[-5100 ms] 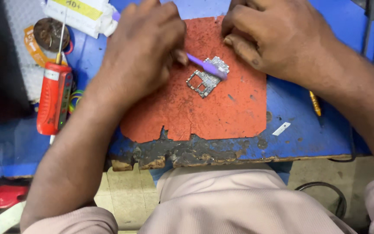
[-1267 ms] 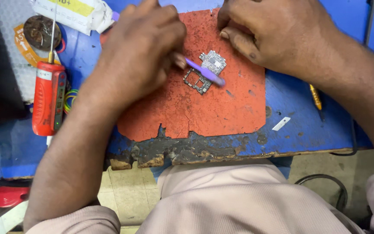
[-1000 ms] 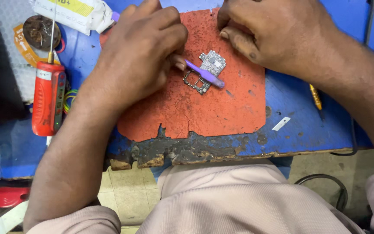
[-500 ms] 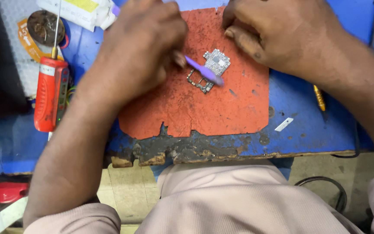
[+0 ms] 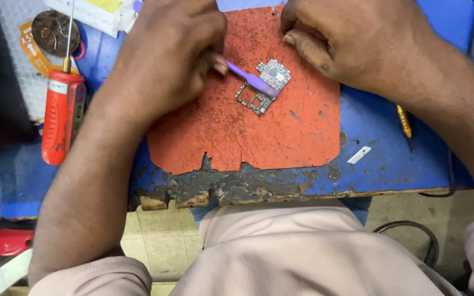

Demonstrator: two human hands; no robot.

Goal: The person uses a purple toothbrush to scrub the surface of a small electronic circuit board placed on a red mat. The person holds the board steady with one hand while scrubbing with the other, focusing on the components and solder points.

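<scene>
Worn orange mat (image 5: pixel 281 137) on a blue bench: the left hand (image 5: pixel 165 60) pinches a purple tool (image 5: pixel 250 81), its tip on the small circuit board (image 5: pixel 263 87) just beyond the fingertips; the right hand (image 5: pixel 352 38) rests curled nearby, holding nothing visible.

Over the last five seconds the purple tool (image 5: pixel 250 81) has been worked over the small circuit board (image 5: pixel 263 87) on the orange mat (image 5: pixel 281 137), its tip shifting slightly between the board's upper metal-shielded part and its lower frame part. The left hand (image 5: pixel 165 55) holding it has rocked a little; the view itself drifted slightly.
</scene>
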